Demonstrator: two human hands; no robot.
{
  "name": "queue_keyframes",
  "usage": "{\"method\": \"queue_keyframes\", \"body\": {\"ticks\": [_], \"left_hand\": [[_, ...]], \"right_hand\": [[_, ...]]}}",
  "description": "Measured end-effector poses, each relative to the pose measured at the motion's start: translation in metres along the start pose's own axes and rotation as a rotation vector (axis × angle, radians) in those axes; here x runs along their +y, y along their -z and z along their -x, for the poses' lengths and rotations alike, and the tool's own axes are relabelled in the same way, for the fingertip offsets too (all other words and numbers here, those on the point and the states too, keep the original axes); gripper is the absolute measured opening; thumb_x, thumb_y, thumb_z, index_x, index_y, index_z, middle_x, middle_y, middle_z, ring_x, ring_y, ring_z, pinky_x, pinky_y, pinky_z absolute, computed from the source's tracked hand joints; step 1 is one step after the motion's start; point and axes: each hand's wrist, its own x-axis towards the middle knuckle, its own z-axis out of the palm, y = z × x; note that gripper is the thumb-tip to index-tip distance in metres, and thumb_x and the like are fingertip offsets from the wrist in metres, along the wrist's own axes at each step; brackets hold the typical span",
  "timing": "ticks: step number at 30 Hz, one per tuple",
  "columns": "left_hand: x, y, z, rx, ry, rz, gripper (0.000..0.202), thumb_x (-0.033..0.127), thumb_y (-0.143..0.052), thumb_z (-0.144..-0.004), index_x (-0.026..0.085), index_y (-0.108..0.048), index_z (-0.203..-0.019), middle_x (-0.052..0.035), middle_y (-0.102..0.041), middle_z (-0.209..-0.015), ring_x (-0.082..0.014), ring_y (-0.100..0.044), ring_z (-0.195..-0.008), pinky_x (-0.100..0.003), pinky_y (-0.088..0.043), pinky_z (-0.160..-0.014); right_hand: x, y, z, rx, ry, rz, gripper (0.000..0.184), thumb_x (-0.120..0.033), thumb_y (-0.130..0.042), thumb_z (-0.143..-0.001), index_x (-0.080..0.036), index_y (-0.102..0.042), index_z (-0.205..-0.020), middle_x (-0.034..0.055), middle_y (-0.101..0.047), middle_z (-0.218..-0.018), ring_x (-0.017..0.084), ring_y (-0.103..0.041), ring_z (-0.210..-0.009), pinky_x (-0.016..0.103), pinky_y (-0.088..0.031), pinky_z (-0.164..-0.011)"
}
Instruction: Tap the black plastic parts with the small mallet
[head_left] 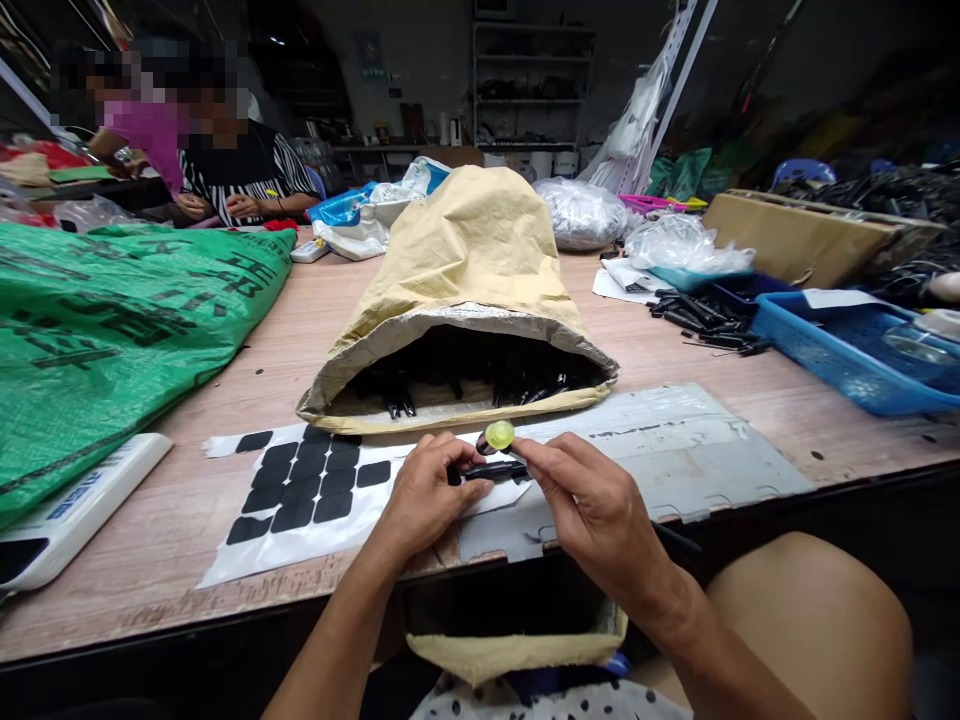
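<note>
My left hand [435, 487] is closed on a short black rod-shaped part [495, 470], held level just above the table's front edge. At the rod's right end my right hand [592, 490] is pinched, its fingertips against a small translucent yellow-green round piece [499, 434]. Whether that piece is joined to the rod I cannot tell. Under and left of my left hand lies a white backing sheet [217, 570] with several black rounded-square stickers [296, 502]. Just beyond both hands, a tan sack [480, 240] lies with its mouth towards me and black parts [401, 400] inside.
A grey board [675, 460] lies to the right. Further right are loose black parts [697, 315], a blue basket [840, 350] and a cardboard box [802, 235]. On the left are a green sack [127, 330] and a white device [90, 510]. Another tan sack [517, 650] opens below the edge. People [225, 170] sit far left.
</note>
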Motion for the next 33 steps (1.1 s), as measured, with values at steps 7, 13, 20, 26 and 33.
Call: {"method": "queue_keyframes", "body": {"ticks": [7, 13, 20, 26, 33], "left_hand": [[0.001, 0.001, 0.000, -0.001, -0.019, -0.029, 0.012, 0.026, -0.077, -0.079, 0.023, -0.072, -0.089, 0.0011, -0.063, -0.085, -0.0205, -0.054, -0.088, -0.032, -0.041, -0.077], [0.003, 0.000, 0.001, -0.005, 0.012, -0.006, 0.013, 0.024, -0.076, -0.079, 0.024, -0.073, -0.091, 0.0003, -0.066, -0.088, -0.0214, -0.055, -0.092, -0.033, -0.042, -0.081], [0.001, 0.000, 0.001, -0.005, 0.008, -0.011, 0.014, 0.025, -0.075, -0.078, 0.024, -0.073, -0.091, 0.0006, -0.064, -0.086, -0.0214, -0.054, -0.091, -0.033, -0.042, -0.080], [0.005, 0.002, 0.002, -0.013, 0.020, -0.033, 0.017, 0.021, -0.073, -0.076, 0.025, -0.073, -0.093, 0.0006, -0.064, -0.087, -0.0218, -0.055, -0.092, -0.034, -0.042, -0.082], [0.005, 0.002, 0.002, -0.019, 0.024, -0.044, 0.019, 0.019, -0.070, -0.076, 0.024, -0.073, -0.094, -0.0005, -0.065, -0.089, -0.0229, -0.055, -0.093, -0.036, -0.042, -0.084]], "right_hand": [[0.003, -0.006, 0.007, -0.075, 0.018, 0.109, 0.046, -0.005, -0.045, -0.096, -0.026, -0.066, -0.131, 0.0043, -0.063, -0.090, 0.017, -0.059, -0.085, 0.030, -0.052, -0.077], [0.004, 0.007, 0.008, 0.021, -0.008, 0.026, 0.045, -0.008, -0.046, -0.098, -0.027, -0.063, -0.135, 0.0047, -0.063, -0.090, 0.017, -0.059, -0.086, 0.031, -0.052, -0.078], [0.010, 0.006, 0.016, -0.009, -0.021, 0.029, 0.042, -0.007, -0.048, -0.097, -0.025, -0.066, -0.131, 0.0052, -0.064, -0.090, 0.018, -0.061, -0.087, 0.032, -0.052, -0.078], [0.034, 0.022, 0.009, 0.122, -0.073, 0.119, 0.033, -0.017, -0.054, -0.099, -0.025, -0.067, -0.128, 0.0044, -0.069, -0.098, 0.018, -0.064, -0.092, 0.032, -0.052, -0.084], [0.083, 0.023, 0.023, 0.143, -0.154, 0.453, 0.021, -0.022, -0.061, -0.094, -0.025, -0.074, -0.111, 0.0025, -0.069, -0.090, 0.020, -0.062, -0.089, 0.033, -0.047, -0.080]]}}
